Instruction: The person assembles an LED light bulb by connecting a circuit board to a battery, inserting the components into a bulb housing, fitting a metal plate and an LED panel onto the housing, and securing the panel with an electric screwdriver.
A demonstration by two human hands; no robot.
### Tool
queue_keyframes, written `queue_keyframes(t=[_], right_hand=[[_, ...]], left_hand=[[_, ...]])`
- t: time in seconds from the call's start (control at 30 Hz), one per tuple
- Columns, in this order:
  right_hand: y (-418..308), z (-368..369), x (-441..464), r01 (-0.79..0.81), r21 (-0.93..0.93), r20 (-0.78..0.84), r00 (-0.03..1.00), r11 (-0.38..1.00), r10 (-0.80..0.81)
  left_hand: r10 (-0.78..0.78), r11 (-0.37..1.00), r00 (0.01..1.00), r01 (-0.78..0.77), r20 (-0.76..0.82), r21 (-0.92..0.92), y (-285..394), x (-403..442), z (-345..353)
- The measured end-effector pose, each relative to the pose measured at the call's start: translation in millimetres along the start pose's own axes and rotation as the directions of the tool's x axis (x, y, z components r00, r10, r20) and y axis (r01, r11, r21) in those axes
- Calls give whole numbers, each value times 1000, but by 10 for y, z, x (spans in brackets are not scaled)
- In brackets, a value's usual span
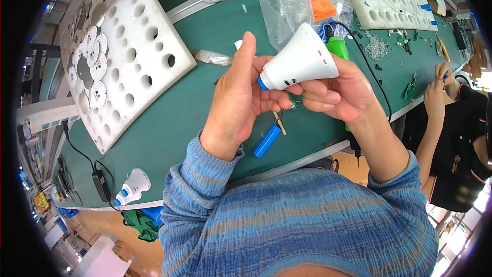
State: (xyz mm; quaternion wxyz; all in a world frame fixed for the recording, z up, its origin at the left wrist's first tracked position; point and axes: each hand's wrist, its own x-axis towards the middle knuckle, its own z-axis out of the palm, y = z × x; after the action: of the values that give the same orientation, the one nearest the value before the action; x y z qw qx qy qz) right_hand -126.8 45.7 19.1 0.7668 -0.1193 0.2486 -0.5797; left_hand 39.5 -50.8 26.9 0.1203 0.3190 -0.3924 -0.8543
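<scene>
Head view: right hand grips the white lamp shell above the tabletop, likely steadying its wide end; left hand fingers curl near the blue tip, thumb raised, can't tell if gripping.

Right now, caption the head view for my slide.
Right hand holds white conical housing; left hand near its blue tip.

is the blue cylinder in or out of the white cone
Out: the blue cylinder is in full view below the white cone, with a gap between them.
</scene>
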Motion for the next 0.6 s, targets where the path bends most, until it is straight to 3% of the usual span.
queue_keyframes(t=[0.07, 0.37, 0.47, 0.6], right_hand=[[8, -55, 9, 4, 27, 38, 999, 1000, -6], [-8, -14, -17, -20, 58, -120, 992, 998, 27], [-2, -60, -10, -24, 75, -48, 998, 997, 28], [8, 11, -33, -12, -65, -108, 994, 998, 5]], left_hand=[[-4, 1000, 1000, 4, 1, -9, 1, -6, 1], [-38, 999, 999, 38, -4, -19, 7, -25, 18], [-41, 999, 999, 41, -16, 8, 25, -55, 52], [-31, 999, 998, 32, -59, 11, -29, -55, 76]])
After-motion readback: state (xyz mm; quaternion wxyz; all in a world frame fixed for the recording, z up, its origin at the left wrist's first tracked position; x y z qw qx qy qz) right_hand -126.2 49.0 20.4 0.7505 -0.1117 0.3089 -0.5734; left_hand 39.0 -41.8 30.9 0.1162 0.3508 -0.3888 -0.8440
